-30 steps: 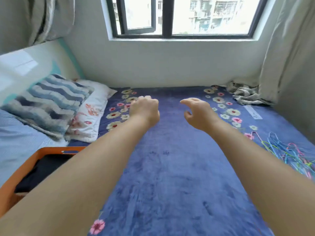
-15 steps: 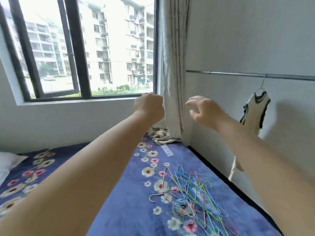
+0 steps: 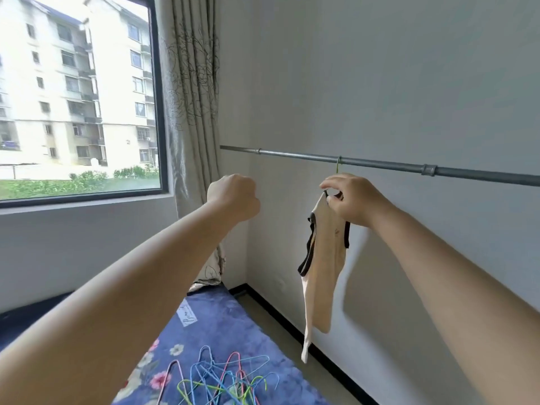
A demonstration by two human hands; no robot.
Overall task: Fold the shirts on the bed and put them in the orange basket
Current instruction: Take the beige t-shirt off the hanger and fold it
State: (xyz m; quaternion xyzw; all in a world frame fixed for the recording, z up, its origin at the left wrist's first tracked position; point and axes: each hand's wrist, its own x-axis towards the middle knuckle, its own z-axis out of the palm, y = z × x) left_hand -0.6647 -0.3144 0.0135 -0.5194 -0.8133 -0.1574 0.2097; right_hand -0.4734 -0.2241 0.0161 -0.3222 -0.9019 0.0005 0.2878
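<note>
1. Right hand: fingers curled and pinched at the top of a cream top with black trim, at its shoulder strap and hanger neck. Exact contact of the fingertips is partly hidden by the hand itself; I read it as a narrow pinch holding the strap.

2. Left hand: raised at about the same height, fingers folded into a loose fist, holding nothing. It is well apart from the garment, on its window side.

3. Key relation: the top hangs straight down from the right hand's grip, long axis vertical, lower hem free in the air above the gap between bed and wall. The right hand is the nearer one; it is already on the garment.

4. Above the grip: a thin green hanger hook sits over the grey metal rail, just above the right hand. The garment is not yet off the rail.

5. Judgement: the next move calls for lifting the hook up and clear of the rail, then carrying the top toward the bed for folding.

6. Further out: a heap of coloured wire hangers lies on the blue floral bed cover. Curtain and window to the left. The orange basket is out of view.
</note>
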